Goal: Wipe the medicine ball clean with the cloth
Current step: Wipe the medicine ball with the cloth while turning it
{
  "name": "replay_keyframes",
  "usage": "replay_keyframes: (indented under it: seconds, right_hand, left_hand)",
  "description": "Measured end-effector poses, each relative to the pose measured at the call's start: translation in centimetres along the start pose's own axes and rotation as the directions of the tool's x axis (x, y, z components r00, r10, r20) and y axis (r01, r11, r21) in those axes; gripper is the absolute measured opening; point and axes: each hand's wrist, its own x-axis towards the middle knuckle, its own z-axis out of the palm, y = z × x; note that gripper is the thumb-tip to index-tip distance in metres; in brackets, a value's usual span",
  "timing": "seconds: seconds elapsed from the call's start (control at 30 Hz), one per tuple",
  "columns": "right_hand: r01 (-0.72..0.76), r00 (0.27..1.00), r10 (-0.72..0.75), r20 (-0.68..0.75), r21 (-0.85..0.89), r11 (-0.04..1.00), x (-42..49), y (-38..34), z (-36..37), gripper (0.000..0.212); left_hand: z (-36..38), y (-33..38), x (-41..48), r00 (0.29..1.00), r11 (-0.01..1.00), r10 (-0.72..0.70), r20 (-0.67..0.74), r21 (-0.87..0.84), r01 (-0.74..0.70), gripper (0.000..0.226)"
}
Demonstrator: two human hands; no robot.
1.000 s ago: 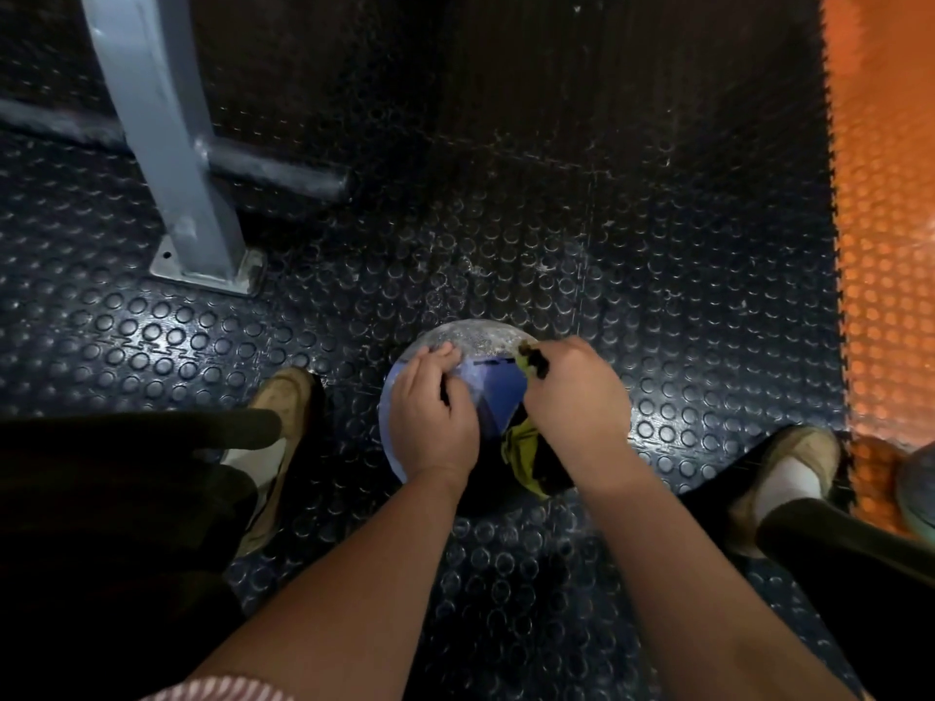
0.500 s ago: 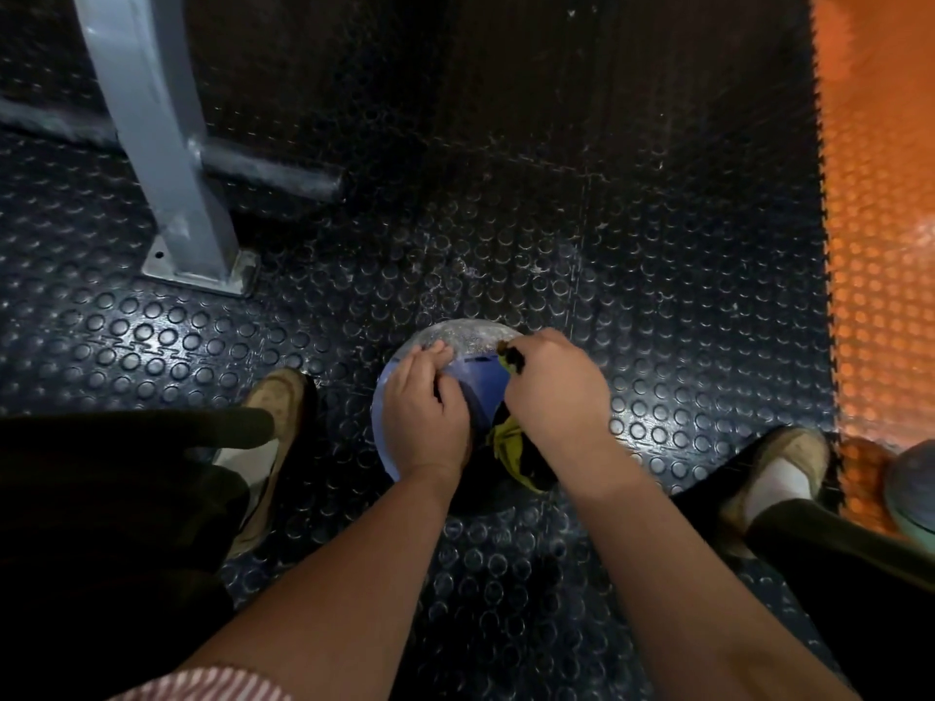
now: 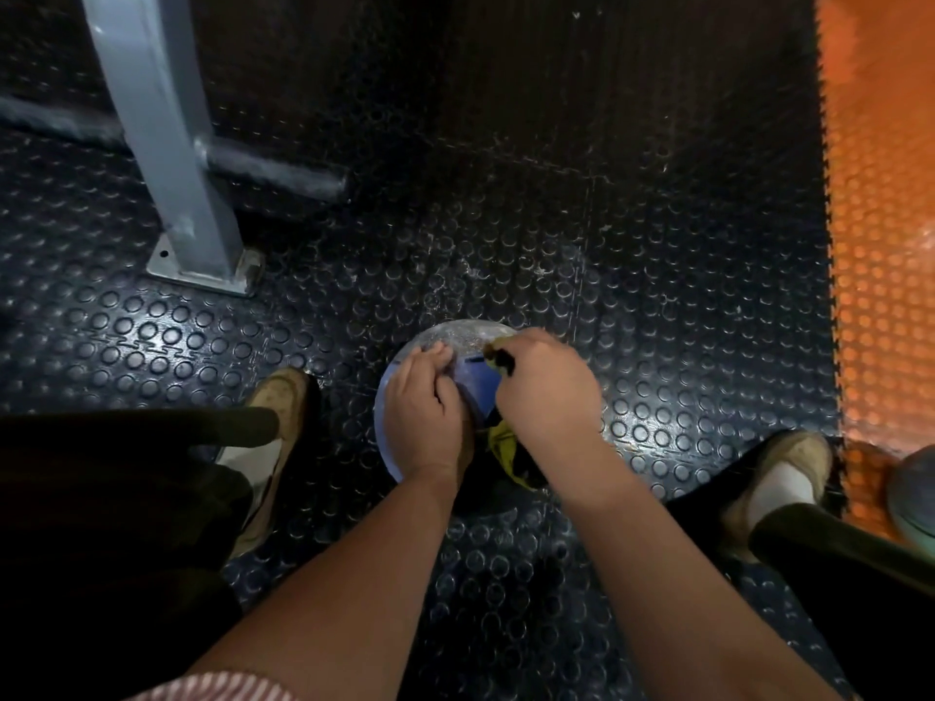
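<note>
A blue and grey medicine ball point(image 3: 468, 341) sits on the studded black floor between my feet. My left hand point(image 3: 422, 414) lies over its left side, fingers curved against the surface and steadying it. On the ball's right side my right hand point(image 3: 549, 384) grips a yellow-green cloth point(image 3: 503, 442), bunched in the fist. A dark tuft of the cloth sticks out above the knuckles and a fold hangs below the wrist. Most of the ball is hidden under both hands.
A grey steel post with a bolted base plate point(image 3: 202, 273) stands at the left, and a dark bar point(image 3: 273, 169) lies behind it. Orange studded matting point(image 3: 880, 245) runs along the right. Another ball point(image 3: 913, 493) peeks in at the right edge. My shoes point(image 3: 275, 397) flank the ball.
My right hand with the cloth has shifted slightly left and up across the ball's top. My left hand keeps its place on the ball.
</note>
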Motion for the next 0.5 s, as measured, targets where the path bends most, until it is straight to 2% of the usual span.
replay_keyframes:
  seconds: [0.1,0.27,0.33,0.4,0.5]
  right_hand:
    - [0.12,0.993,-0.119,0.009,-0.038,0.992,-1.0,-1.6,0.6,0.023]
    - [0.167,0.985,-0.16,0.071,-0.101,0.981,-3.6,-0.5,0.3,0.033]
    - [0.157,0.985,-0.148,0.09,-0.096,0.983,-4.5,0.1,0.4,0.034]
    - [0.12,0.992,-0.117,0.041,-0.077,0.99,-4.1,0.0,0.5,0.03]
    - [0.079,0.996,-0.082,-0.021,-0.1,0.992,-1.3,-1.2,0.1,0.02]
  left_hand:
    - [-0.1,0.4,0.3,1.0,1.0,0.0,-0.009,-0.006,0.0,0.042]
    - [0.1,0.5,0.7,0.999,0.997,-0.043,0.009,-0.068,0.044,0.042]
    - [0.3,0.7,0.9,0.998,0.995,-0.067,0.02,-0.072,0.069,0.039]
    - [0.3,0.7,0.5,0.998,0.996,-0.058,0.021,-0.066,0.059,0.039]
    - [0.2,0.3,-0.8,0.999,0.998,0.036,-0.026,-0.05,-0.037,0.047]
